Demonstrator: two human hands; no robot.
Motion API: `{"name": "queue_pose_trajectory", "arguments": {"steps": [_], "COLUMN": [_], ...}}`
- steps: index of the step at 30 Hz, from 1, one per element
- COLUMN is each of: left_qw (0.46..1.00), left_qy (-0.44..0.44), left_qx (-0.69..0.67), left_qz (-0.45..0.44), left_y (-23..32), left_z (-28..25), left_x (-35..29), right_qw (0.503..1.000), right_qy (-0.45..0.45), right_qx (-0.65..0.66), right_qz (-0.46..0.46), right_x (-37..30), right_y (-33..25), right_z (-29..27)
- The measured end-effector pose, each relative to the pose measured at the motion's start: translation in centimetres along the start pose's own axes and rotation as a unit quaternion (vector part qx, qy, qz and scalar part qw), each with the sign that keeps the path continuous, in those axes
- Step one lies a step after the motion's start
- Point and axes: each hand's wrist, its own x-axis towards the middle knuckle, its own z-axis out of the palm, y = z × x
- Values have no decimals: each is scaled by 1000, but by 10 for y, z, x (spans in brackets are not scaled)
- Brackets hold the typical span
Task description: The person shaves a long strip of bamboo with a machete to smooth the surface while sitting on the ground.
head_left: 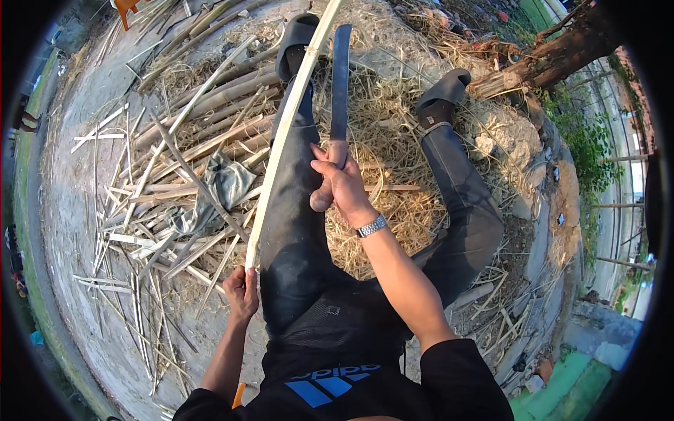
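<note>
My left hand (241, 292) is closed on the lower end of a long pale bamboo strip (282, 133), which runs up along my left leg and past the shoe on that side. My right hand (342, 184) grips the wooden handle of a machete (340, 88), the handle's rounded butt showing below the fingers. Its long dark blade points away from me, just right of the strip and apart from it. A metal-banded watch (371, 225) sits on my right wrist.
Bamboo poles (232, 98) and split strips lie heaped to the left, with a grey-green cloth (223, 184) among them. Shavings (393, 119) cover the ground between my legs. A tree trunk (554, 56) and a rock (511, 144) stand at the far right.
</note>
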Motion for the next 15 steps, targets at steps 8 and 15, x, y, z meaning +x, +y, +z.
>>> {"name": "queue_pose_trajectory", "arguments": {"steps": [8, 15], "left_qw": [987, 958], "left_qy": [-54, -141], "left_qx": [154, 249], "left_qz": [-5, 31], "left_y": [-48, -47], "left_z": [-108, -133], "left_x": [-25, 6], "right_qw": [976, 956], "right_qy": [189, 262], "right_qx": [-105, -115], "right_qz": [24, -65], "right_x": [-137, -163], "right_y": [-45, -45], "right_z": [-61, -59]}}
